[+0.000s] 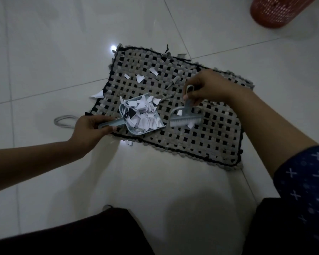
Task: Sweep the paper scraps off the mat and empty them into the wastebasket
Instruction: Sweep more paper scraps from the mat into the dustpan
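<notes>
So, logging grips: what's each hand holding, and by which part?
Left hand grips the dustpan by its handle; right hand grips the brush by its handle.

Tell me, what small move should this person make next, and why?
Probably the right hand should lift the brush to the far scraps and draw them toward the dustpan, which the left hand holds on the mat. Those few pieces lie loose there, so emptying into the wastebasket seems premature.

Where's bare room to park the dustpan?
Free: the mat right of the brush, out to its black border; the floor between mat and wastebasket. Crowded: the mat's left half, with loose scraps beyond the full dustpan.
</notes>
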The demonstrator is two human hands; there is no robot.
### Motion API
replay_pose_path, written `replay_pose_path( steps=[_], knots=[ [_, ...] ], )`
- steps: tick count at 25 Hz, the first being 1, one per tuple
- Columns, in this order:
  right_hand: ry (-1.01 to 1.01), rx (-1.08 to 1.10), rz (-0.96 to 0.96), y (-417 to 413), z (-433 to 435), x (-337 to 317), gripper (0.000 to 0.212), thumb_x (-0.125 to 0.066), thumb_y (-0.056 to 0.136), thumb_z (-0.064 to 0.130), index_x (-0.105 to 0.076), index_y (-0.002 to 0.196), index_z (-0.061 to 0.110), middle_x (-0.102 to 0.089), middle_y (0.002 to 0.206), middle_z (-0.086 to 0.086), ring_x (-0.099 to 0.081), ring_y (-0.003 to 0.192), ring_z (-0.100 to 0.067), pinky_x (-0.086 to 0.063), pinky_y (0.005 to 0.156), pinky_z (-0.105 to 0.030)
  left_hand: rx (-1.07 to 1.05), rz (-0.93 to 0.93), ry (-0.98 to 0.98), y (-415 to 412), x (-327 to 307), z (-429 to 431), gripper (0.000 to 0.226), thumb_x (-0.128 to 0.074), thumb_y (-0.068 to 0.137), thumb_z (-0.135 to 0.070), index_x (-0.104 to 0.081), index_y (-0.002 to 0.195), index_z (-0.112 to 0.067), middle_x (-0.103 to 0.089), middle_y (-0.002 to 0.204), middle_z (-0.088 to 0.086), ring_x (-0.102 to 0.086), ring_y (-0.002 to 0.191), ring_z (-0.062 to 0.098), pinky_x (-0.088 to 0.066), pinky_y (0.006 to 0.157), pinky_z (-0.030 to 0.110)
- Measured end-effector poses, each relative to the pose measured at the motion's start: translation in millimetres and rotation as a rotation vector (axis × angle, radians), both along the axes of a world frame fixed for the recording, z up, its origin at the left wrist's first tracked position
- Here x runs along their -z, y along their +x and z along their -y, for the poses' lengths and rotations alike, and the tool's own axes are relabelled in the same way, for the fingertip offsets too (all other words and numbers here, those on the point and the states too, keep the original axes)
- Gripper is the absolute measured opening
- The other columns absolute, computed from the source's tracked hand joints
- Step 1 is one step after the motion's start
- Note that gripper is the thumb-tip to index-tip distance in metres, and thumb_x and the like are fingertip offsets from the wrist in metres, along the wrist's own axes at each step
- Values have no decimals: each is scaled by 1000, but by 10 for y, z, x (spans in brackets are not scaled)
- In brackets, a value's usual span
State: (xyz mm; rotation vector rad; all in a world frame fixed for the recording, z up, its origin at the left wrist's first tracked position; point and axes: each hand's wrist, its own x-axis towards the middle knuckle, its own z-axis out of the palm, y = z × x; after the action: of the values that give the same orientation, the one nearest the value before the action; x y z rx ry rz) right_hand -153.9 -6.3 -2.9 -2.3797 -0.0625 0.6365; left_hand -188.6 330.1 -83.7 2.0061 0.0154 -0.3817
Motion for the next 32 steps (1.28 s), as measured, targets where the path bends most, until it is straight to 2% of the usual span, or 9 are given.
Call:
replay_pose_path(
  steps=[2,8,13,16,20,23,28,30,32],
  knots=[
    [7,28,100,95,26,-21,10,-67,85,10,-69,94,6,-72,89,-12,-71,73,-13,-61,67,-22,6,-4,-5,-24,0,-5,28,-71,76,1,-70,95,-19,-70,68,-22,-65,69,-2,-51,69,10],
    [45,62,241,198,1,-72,15,-68,84,11,-70,95,1,-71,86,-14,-70,70,-14,-57,65,-12,22,5,0,-34,-26,4,30,-72,76,0,-68,102,-14,-69,68,-25,-65,71,0,-51,69,9],
    [67,246,440,157,121,-56,14,-64,88,17,-70,94,5,-71,86,-13,-70,72,-17,-61,72,-29,7,11,-2,-44,-23,44,33,-71,75,2,-66,106,-9,-68,64,-25,-64,66,-5,-49,65,7],
    [-99,388,634,143,166,77,18,-60,90,24,-70,91,9,-71,83,-15,-66,75,-26,-56,74,-41,-8,19,6,-34,-7,55,32,-72,75,0,-69,106,-5,-70,76,-15,-64,67,-5,-49,65,7],
    [-326,368,609,101,-34,253,22,-52,94,21,-67,97,5,-69,90,-17,-61,82,-30,-41,68,-31,-46,22,17,-35,13,37,34,-74,74,-4,-69,107,-9,-71,70,-21,-66,70,-1,-50,67,9],
    [-253,333,611,5,-332,347,20,-51,94,15,-66,88,3,-68,82,-14,-56,71,-22,-38,63,-28,-61,18,21,-42,3,63,33,-73,75,-4,-69,108,-9,-71,70,-21,-66,69,-1,-51,67,9],
    [-111,318,644,-72,-721,345,20,-54,91,13,-65,80,1,-62,68,-8,-49,59,-17,-33,56,-26,-86,14,26,-31,-41,124,34,-72,76,-4,-67,110,-6,-70,89,2,-66,73,3,-53,73,16],
    [-46,295,628,-71,-797,309,18,-57,90,15,-68,84,2,-61,66,-6,-49,56,-14,-36,54,-25,-100,-6,15,-30,-44,124,35,-72,76,-4,-67,110,-7,-71,90,0,-68,81,16,-54,80,28],
    [27,314,616,-42,-791,252,17,-60,89,17,-69,83,4,-62,65,-6,-49,54,-12,-37,52,-21,-105,-12,24,-29,-46,137,35,-72,75,-4,-68,110,-7,-70,86,-7,-67,80,18,-55,78,27]
  ],
)
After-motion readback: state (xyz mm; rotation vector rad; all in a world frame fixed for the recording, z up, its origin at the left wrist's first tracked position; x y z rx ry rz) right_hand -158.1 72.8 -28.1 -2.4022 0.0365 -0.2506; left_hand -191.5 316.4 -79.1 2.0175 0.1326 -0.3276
